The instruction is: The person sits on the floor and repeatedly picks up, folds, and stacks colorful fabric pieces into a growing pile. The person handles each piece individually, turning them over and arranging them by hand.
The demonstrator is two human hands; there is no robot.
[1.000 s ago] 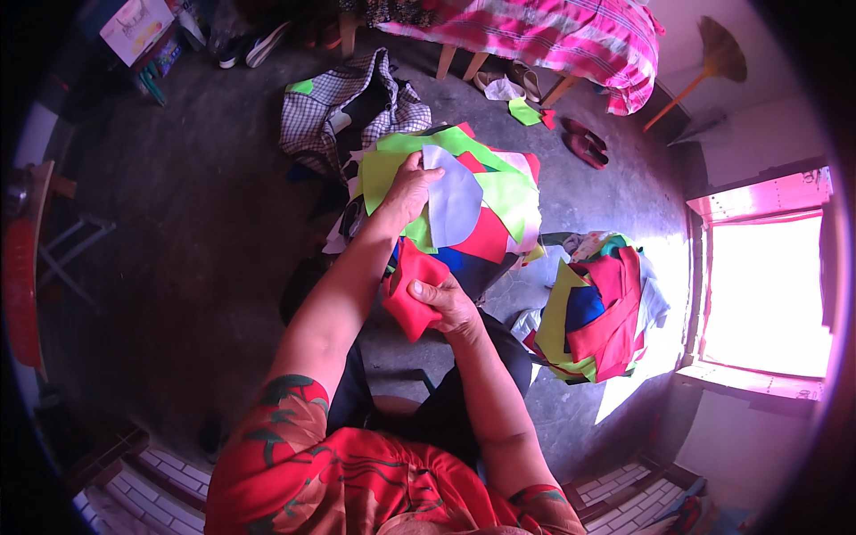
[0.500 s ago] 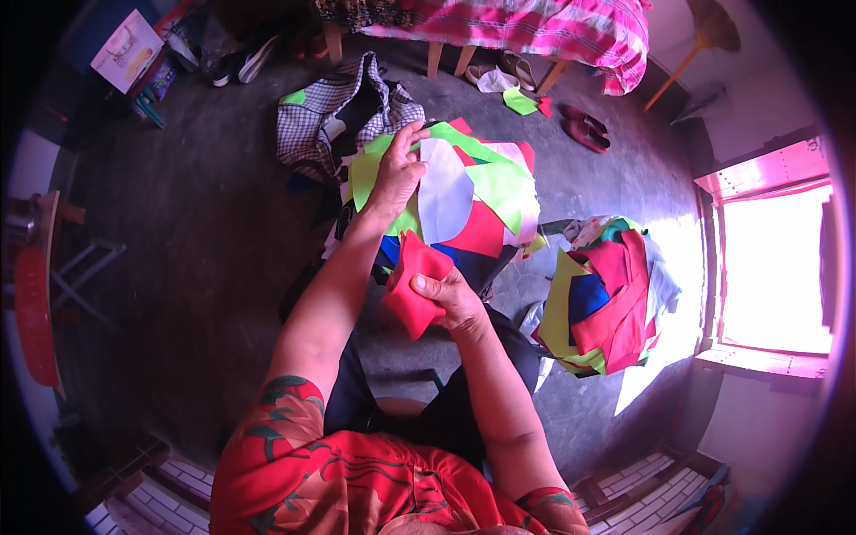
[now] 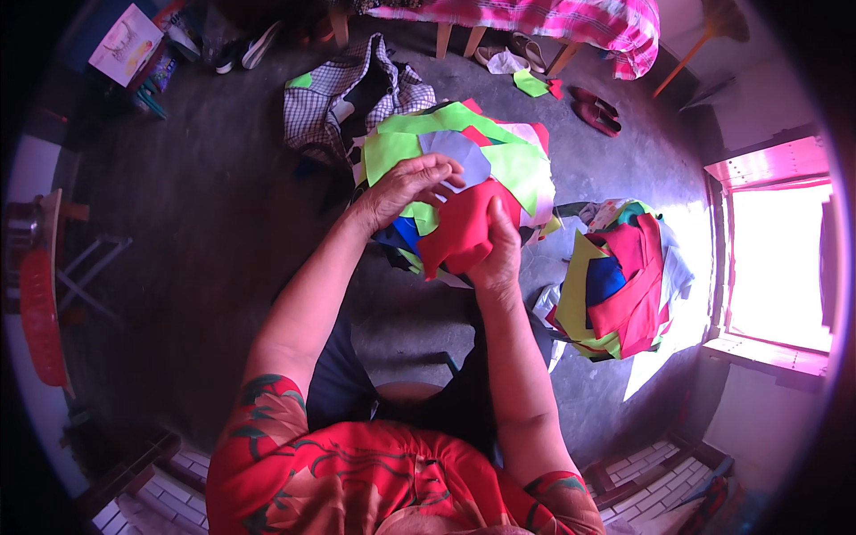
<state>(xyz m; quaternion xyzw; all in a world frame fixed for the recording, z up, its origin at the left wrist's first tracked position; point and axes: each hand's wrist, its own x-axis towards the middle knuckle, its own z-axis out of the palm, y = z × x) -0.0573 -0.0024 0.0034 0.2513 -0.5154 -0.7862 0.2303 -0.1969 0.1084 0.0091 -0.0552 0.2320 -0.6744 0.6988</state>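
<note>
Red fabric pieces [image 3: 459, 234], folded or stacked together, are gripped in my right hand [image 3: 501, 245], its thumb on top. My left hand [image 3: 412, 187] hovers just left of them, fingers spread and slightly curled, holding nothing that I can see. Behind both hands rises a heap of cut fabric pieces [image 3: 517, 178] in lime green, red, white and blue. A lavender-grey piece [image 3: 468, 160] lies on top of the heap, partly covered by my left fingers. What the heap rests on is hidden.
A second bundle of coloured fabric [image 3: 624, 285] stands on the floor at the right. A checked cloth bag [image 3: 312, 116] lies beyond the heap. Maroon shoes [image 3: 596, 111], a broom [image 3: 704, 40] and a bed with a pink checked cover [image 3: 571, 22] are farther back.
My right hand has carried the red fabric forward to the heap's front edge. My left hand has come off the lavender-grey piece, moving nearer to the red fabric.
</note>
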